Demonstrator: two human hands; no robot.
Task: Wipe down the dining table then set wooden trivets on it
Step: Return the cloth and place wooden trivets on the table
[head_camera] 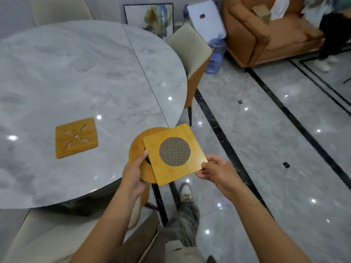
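Note:
A round grey marble dining table (76,73) fills the left of the view. One square wooden trivet with leaf-shaped cutouts (76,138) lies flat on it near the front. At the table's right edge I hold two more. My left hand (135,172) grips a round wooden trivet (136,145) by its near edge, thumb on top. My right hand (215,171) pinches the right corner of a square wooden trivet with a round mesh centre (174,154), which overlaps the round one.
Cream-and-orange chairs stand at the table's far right (191,59) and near left (49,242). A framed picture (150,18), a blue water jug (215,56) and an orange sofa (266,35) sit beyond. Another person's legs (328,35) are at the top right. Glossy tiled floor lies to the right.

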